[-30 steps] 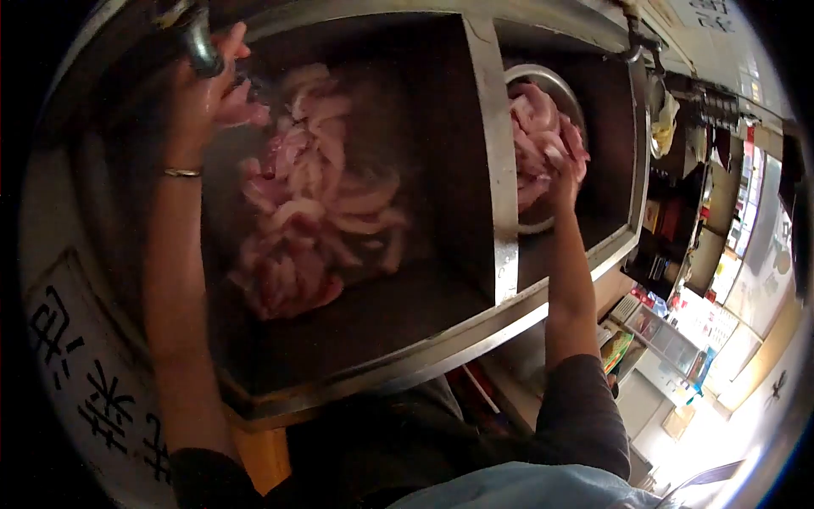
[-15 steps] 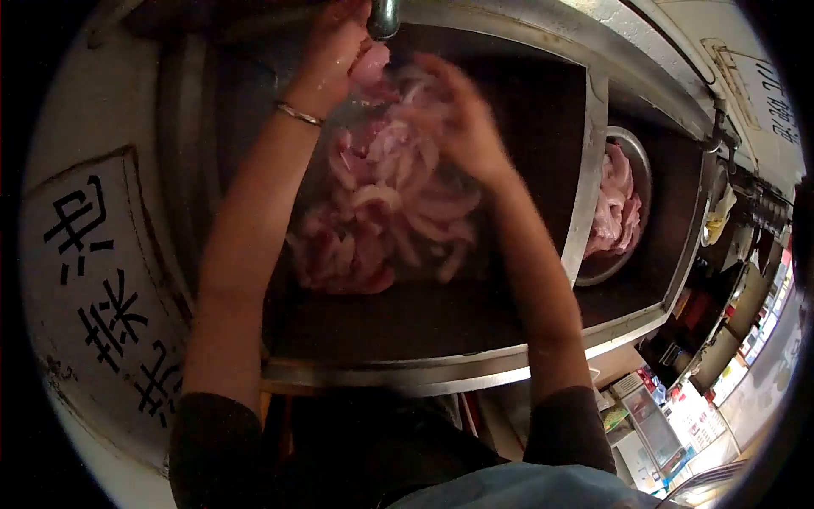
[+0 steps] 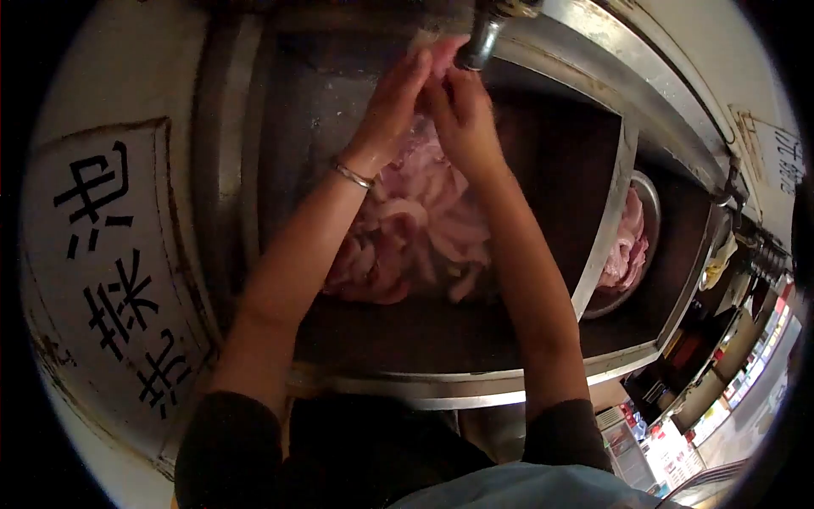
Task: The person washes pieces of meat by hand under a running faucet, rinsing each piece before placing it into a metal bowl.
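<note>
My left hand [image 3: 392, 109], with a bracelet on its wrist, and my right hand [image 3: 465, 123] are close together near the faucet [image 3: 482, 44]. Both grip a piece of pink raw meat [image 3: 444, 56], held beside the spout at the far side of the sink [image 3: 407, 339]. Below my hands, a heap of raw meat pieces [image 3: 424, 208] lies in the basin, partly hidden by my left forearm.
Past the metal divider [image 3: 607, 229], a second basin holds a round metal bowl [image 3: 651, 216] with more raw meat [image 3: 626, 250]. A sign with black characters [image 3: 110, 254] stands at the left. Shelves with assorted goods appear at the lower right.
My right hand has moved up from the meat heap to join my left hand at the held piece. The whole view has shifted, with the faucet now further right.
</note>
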